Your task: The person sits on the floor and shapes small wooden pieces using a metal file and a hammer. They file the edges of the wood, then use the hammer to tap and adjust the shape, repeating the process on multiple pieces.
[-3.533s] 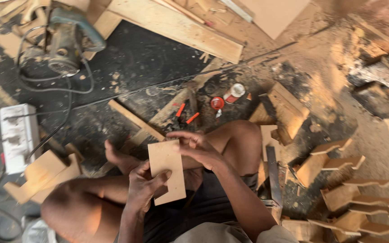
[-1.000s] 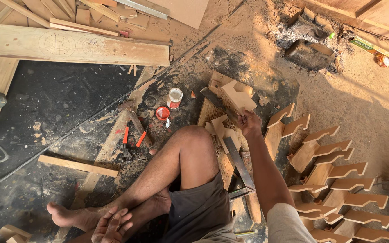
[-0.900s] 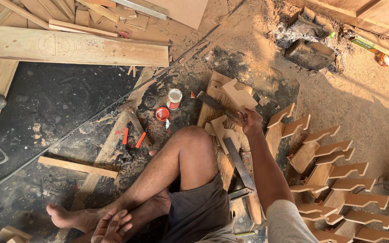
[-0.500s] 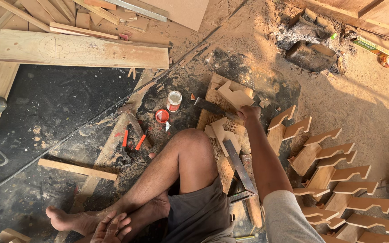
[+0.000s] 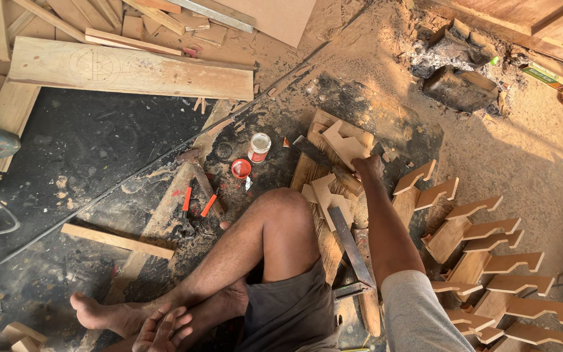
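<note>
I sit on the floor with my knee (image 5: 285,215) raised. My right hand (image 5: 366,167) reaches forward onto a pile of light cut wooden pieces (image 5: 343,145). It rests at the edge of one piece, beside a dark flat bar (image 5: 320,158). Its fingers are curled downward, and whether they grip anything is hidden. My left hand (image 5: 163,329) lies low by my foot (image 5: 102,313), fingers apart and holding nothing. A metal square (image 5: 350,251) lies along the planks by my right forearm.
Rows of stepped wooden cutouts (image 5: 490,257) lie at the right. A small white-lidded jar (image 5: 259,146), a red lid (image 5: 241,169) and red-handled pliers (image 5: 193,208) sit left of my knee. A long carved plank (image 5: 131,68) lies at the back. Ash and a charred block (image 5: 459,88) are far right.
3.5 s ago both hands held a small flat board. Now my right hand is out on the wood pile and my left is down by my foot. In the last second, little moved.
</note>
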